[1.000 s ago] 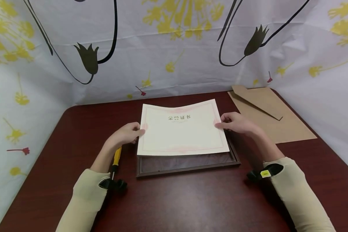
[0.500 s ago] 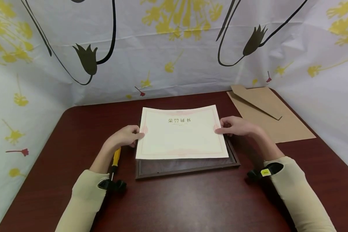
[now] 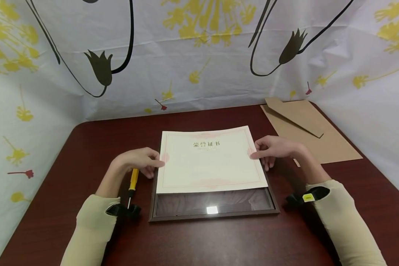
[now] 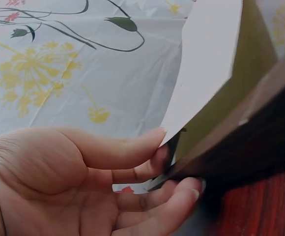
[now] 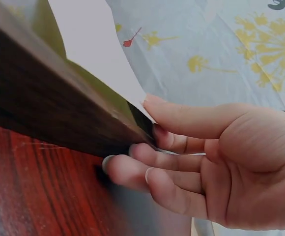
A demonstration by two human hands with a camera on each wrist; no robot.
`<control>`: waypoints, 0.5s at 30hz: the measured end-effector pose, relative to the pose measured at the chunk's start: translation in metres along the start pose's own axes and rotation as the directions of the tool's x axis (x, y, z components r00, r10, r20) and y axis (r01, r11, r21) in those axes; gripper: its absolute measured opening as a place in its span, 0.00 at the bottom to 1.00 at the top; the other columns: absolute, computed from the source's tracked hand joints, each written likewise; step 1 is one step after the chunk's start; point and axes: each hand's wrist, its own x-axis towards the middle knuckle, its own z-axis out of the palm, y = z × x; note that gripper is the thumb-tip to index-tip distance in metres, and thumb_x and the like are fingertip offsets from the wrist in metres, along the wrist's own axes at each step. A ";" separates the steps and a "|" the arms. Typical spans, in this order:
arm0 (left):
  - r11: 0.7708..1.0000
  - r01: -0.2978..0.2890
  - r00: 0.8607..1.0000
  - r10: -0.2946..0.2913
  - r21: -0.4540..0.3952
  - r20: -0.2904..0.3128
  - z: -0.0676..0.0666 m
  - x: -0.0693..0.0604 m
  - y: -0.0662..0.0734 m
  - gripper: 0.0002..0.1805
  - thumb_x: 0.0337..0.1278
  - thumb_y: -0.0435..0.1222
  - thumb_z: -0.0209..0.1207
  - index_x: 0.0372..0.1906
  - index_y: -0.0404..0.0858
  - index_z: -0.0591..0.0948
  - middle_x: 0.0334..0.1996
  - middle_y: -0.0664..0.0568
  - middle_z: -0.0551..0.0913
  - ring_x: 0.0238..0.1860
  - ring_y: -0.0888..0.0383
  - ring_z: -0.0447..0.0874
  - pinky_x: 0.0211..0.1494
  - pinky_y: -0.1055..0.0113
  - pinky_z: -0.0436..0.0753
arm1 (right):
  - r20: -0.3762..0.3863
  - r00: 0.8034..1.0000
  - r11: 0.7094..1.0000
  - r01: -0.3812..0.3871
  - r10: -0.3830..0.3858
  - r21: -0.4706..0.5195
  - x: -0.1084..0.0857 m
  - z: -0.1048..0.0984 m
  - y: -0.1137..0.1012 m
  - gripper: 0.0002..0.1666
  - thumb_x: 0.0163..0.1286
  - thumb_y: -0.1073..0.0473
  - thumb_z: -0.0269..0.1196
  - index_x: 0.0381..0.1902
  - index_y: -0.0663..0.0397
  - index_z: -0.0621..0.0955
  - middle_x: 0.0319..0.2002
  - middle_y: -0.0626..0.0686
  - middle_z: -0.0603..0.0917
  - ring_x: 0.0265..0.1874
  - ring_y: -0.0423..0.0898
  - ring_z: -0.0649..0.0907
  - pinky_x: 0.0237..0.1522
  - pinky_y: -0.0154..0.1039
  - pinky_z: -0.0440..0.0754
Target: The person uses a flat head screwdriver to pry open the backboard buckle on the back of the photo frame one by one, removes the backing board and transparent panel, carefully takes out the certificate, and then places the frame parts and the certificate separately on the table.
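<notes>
A cream certificate point(image 3: 207, 166) with a pink border and Chinese lettering lies over a dark brown picture frame point(image 3: 216, 217). Only the frame's front strip and part of its sides show in the head view. My left hand point(image 3: 139, 160) pinches the certificate's left edge between thumb and fingers. At the right edge, my right hand point(image 3: 274, 148) pinches the same sheet. In the left wrist view the sheet point(image 4: 209, 54) stands a little above the frame's side point(image 4: 231, 132), with lower fingers against it. The right wrist view shows similar contact by the frame's other side point(image 5: 49, 83).
Left of the frame lies a screwdriver point(image 3: 133, 181) with a yellow and black handle, partly hidden by the left wrist. A brown kraft envelope point(image 3: 319, 142) with a raised flap lies at the back right of the dark red table point(image 3: 199, 244). A patterned white cloth point(image 3: 199, 59) hangs behind.
Both hands have lowered the certificate and brought it nearer to me; its bent back edge has flattened. The frame beneath has also slid towards me, and more of its front shows.
</notes>
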 end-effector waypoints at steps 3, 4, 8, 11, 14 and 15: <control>1.000 0.019 0.999 -0.019 -0.010 0.041 0.000 -0.002 0.002 0.15 0.73 0.36 0.58 0.27 0.34 0.74 0.25 0.47 0.77 0.26 0.55 0.82 0.38 0.59 0.86 | 0.036 0.999 1.000 -0.010 0.010 -0.007 -0.002 0.000 0.000 0.21 0.73 0.52 0.65 0.31 0.64 0.73 0.24 0.61 0.83 0.23 0.59 0.87 0.27 0.45 0.85; 1.000 0.023 0.999 -0.023 -0.012 0.047 0.001 -0.003 0.003 0.15 0.72 0.36 0.59 0.27 0.34 0.74 0.24 0.47 0.77 0.25 0.55 0.82 0.38 0.59 0.86 | 0.041 0.999 1.000 -0.014 0.014 -0.007 -0.003 -0.001 0.000 0.22 0.73 0.52 0.65 0.31 0.64 0.72 0.24 0.61 0.83 0.23 0.60 0.87 0.27 0.45 0.85; 1.000 0.025 0.999 -0.025 0.003 0.038 0.000 -0.002 0.003 0.15 0.72 0.37 0.59 0.27 0.35 0.74 0.22 0.48 0.75 0.24 0.56 0.81 0.37 0.61 0.86 | 0.044 0.999 1.000 -0.013 0.014 -0.005 -0.004 -0.001 0.000 0.21 0.74 0.52 0.64 0.31 0.64 0.72 0.23 0.60 0.83 0.21 0.57 0.86 0.25 0.44 0.84; 1.000 0.015 1.000 -0.015 0.010 0.004 -0.001 -0.002 0.003 0.15 0.72 0.38 0.59 0.28 0.35 0.74 0.19 0.50 0.72 0.23 0.57 0.78 0.35 0.62 0.83 | 0.002 1.000 1.000 0.016 -0.016 -0.021 -0.003 -0.002 -0.001 0.21 0.74 0.52 0.64 0.31 0.63 0.72 0.21 0.57 0.80 0.18 0.52 0.83 0.24 0.40 0.81; 1.000 -0.022 0.998 0.022 -0.008 -0.058 -0.002 -0.002 0.003 0.15 0.73 0.39 0.58 0.30 0.35 0.74 0.19 0.49 0.72 0.24 0.56 0.76 0.34 0.62 0.80 | -0.087 0.994 0.997 0.066 -0.068 -0.031 -0.002 -0.003 -0.003 0.20 0.74 0.52 0.64 0.32 0.62 0.72 0.20 0.55 0.76 0.17 0.47 0.77 0.23 0.39 0.75; 0.999 -0.045 0.995 0.043 -0.010 -0.084 -0.002 -0.002 0.003 0.14 0.73 0.39 0.58 0.32 0.34 0.74 0.20 0.49 0.73 0.24 0.55 0.76 0.34 0.61 0.80 | -0.122 0.989 0.997 0.075 -0.079 -0.033 -0.001 -0.003 -0.004 0.19 0.74 0.52 0.64 0.32 0.61 0.72 0.20 0.54 0.76 0.17 0.47 0.75 0.22 0.39 0.73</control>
